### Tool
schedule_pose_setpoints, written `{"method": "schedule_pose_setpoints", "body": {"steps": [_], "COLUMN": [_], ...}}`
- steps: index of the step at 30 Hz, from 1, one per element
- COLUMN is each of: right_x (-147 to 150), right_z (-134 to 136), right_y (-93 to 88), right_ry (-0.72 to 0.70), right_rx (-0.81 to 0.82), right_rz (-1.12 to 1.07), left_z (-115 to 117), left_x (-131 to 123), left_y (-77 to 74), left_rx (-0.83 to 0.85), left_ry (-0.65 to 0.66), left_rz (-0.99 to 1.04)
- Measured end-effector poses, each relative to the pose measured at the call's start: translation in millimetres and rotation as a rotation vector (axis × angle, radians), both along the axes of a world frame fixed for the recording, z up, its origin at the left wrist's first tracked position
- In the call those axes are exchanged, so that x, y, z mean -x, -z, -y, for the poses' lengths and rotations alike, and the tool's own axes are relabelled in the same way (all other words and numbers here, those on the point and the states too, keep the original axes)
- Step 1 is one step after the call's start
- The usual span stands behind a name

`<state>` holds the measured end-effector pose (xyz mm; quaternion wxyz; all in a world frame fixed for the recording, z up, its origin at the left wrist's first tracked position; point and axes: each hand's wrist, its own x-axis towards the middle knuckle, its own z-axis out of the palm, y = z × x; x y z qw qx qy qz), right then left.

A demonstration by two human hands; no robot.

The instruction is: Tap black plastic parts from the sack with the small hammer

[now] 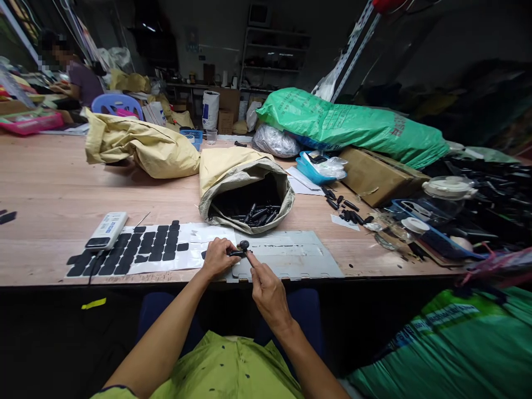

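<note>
My left hand [218,257] is closed around a small black plastic part [240,249] at the near edge of the wooden table [50,188]. My right hand [266,288] touches the same part from the right, its forefinger pressed against the part's round end. Both hands hover over white backing sheets; the left sheet [137,246] carries rows of black adhesive pads, the right one [286,257] is mostly peeled bare. Just behind stands an open tan sack [243,191] with several black parts of the same kind inside.
A white remote control [107,230] lies on the pad sheet. Loose black parts [347,210] lie right of the sack beside a cardboard box [376,177]. A green bag [349,124], a crumpled tan sack [137,144], and a seated person [77,77] are farther back.
</note>
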<state>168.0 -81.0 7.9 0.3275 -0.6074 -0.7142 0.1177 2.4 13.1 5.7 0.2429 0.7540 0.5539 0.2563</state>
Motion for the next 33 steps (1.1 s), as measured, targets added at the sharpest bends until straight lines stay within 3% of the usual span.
{"method": "schedule_pose_setpoints", "body": {"steps": [4,11,17,22,28,33], "right_x": [2.8,-4.8,-5.1,-20.2,-50.2,-56.2], "right_z": [2.4,0.9,1.7,-8.5,-27.5,-39.9], "right_y": [1.4,-5.0,-0.3,-8.0,-7.6,3.7], "right_ry": [0.000,0.073,0.072,0.181,0.368,0.401], "right_rx": [0.057,0.015,0.079,0.075,0.141,0.077], "right_rz": [0.118,0.045,0.091,0.064,0.333,0.430], "left_z": [0.3,1.6,1.5,1.7,1.6,2.2], "left_x": [-0.8,0.4,-1.0,-0.7,-0.1,0.1], "left_y": [-0.9,0.3,-1.5,-2.5,-3.4,-4.7], "left_rx": [0.008,-0.010,0.006,0.018,0.023,0.026], "left_ry": [-0.017,-0.005,-0.015,-0.012,-0.006,0.002], "left_rz": [0.001,0.029,0.024,0.013,0.016,0.006]}}
